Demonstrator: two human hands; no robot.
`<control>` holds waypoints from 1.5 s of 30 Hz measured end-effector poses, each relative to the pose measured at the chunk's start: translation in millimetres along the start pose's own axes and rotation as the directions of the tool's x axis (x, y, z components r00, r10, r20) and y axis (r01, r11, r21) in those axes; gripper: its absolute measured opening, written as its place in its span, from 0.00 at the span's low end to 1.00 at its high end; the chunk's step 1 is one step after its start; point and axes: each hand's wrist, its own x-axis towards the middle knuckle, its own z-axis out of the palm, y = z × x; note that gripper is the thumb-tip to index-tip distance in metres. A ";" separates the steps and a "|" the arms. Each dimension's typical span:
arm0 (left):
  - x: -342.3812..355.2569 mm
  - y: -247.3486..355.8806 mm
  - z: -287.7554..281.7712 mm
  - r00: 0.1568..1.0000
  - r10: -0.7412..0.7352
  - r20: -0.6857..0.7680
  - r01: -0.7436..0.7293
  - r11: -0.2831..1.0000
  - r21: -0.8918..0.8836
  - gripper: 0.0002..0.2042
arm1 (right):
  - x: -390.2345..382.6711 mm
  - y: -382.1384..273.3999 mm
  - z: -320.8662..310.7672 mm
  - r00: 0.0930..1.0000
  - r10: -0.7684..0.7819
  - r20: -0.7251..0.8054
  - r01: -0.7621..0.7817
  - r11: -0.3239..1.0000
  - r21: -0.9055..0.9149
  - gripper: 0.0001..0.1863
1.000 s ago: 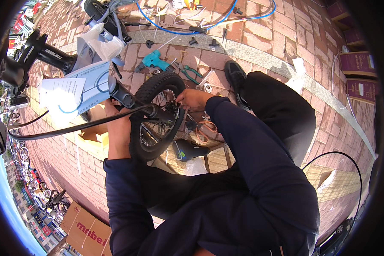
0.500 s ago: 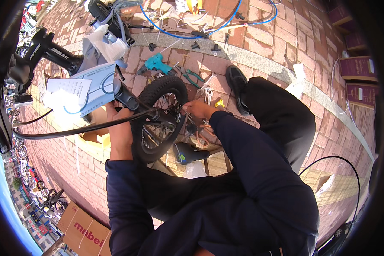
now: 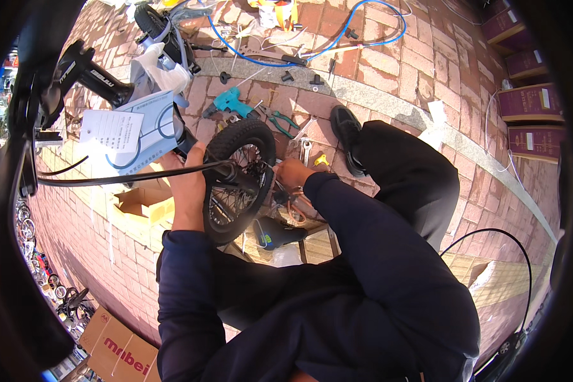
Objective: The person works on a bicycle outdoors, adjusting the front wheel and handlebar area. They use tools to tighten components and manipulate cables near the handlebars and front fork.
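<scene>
A small bicycle's front wheel (image 3: 265, 132) with a knobby black tyre stands between my knees, its black fork leg (image 3: 242, 181) reaching to the hub. My left hand (image 3: 188, 188) wraps round the upper fork, with its thumb on top and its other fingers partly hidden. At the hub's right side my right hand (image 3: 292, 173) is closed, fingertips at the axle end. Whatever it pinches is too small to make out. A blue-and-white printed sheet (image 3: 151, 130) with a white tag (image 3: 111, 135) hangs by the handlebar stem (image 3: 102, 84). A black cable (image 3: 134, 179) crosses over my left hand.
Beyond the wheel lie a teal power drill (image 3: 227, 102), green-handled pliers (image 3: 282, 125), wrenches (image 3: 306, 151) and a yellow piece (image 3: 321, 160). A black saddle (image 3: 277, 234) rests below the wheel. Open carton (image 3: 143, 205) at left; purple boxes (image 3: 530, 102) far right.
My left hand has shifted up along the fork and its thumb now shows on top. The handlebar has swung nearer at left. My right hand stays at the hub, its fingers more curled.
</scene>
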 end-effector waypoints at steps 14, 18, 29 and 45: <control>3.5 -18.2 -7.2 0.987 0.159 0.008 -0.158 0.973 0.168 0.33 | 16.1 -23.9 -27.9 0.974 -0.212 -0.075 0.204 0.974 -0.102 0.21; 2.9 -13.0 -6.2 0.993 0.114 0.010 -0.114 0.982 0.151 0.33 | 15.1 -26.1 -15.9 0.986 0.083 -0.148 -0.043 0.965 0.257 0.20; -1.6 5.0 -0.6 0.993 0.102 -0.052 -0.089 0.975 0.202 0.35 | 22.4 -10.3 -14.4 0.922 0.009 -0.388 0.204 0.839 0.504 0.13; -0.3 2.4 0.8 0.984 0.131 -0.121 -0.080 0.931 0.357 0.37 | 14.3 -82.5 -53.7 0.944 0.330 0.007 -0.195 0.541 0.818 0.09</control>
